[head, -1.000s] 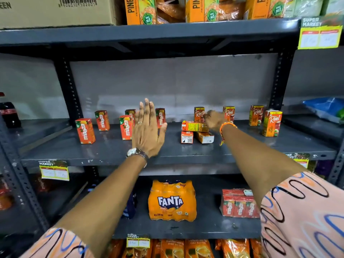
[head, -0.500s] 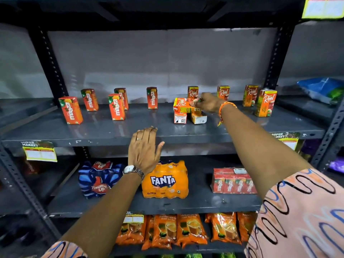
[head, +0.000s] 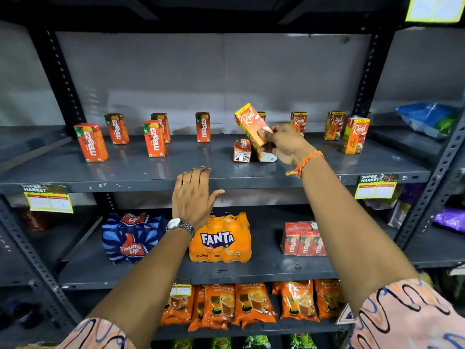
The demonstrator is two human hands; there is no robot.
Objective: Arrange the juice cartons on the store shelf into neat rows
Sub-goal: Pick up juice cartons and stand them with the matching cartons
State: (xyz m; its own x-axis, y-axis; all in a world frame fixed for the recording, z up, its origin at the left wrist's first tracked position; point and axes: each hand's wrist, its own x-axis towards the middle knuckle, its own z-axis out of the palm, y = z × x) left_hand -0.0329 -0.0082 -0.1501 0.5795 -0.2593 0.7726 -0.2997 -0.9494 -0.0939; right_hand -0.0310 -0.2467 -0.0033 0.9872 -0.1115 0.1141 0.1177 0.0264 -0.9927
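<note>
My right hand (head: 285,144) grips an orange Real carton (head: 249,123), lifted and tilted above the grey shelf (head: 176,172). Below it a small red carton (head: 242,150) and a pale carton (head: 266,156) lie on the shelf. Several red Maaza cartons (head: 91,142) stand scattered on the shelf's left half. Real cartons (head: 356,138) stand at the right, one partly hidden behind the lifted carton. My left hand (head: 193,195) rests flat on the shelf's front edge, fingers apart, holding nothing.
On the shelf below sit a Thums Up pack (head: 130,238), a Fanta pack (head: 221,239) and a red Maaza multipack (head: 303,239). Orange tea packets (head: 251,303) fill the lowest shelf. Steel uprights (head: 370,76) frame the bay. A blue bag (head: 427,119) lies at the right.
My right hand has picked the orange Real carton up off the lying cartons and tilted it upright. My left hand came down from the shelf's middle to its front edge.
</note>
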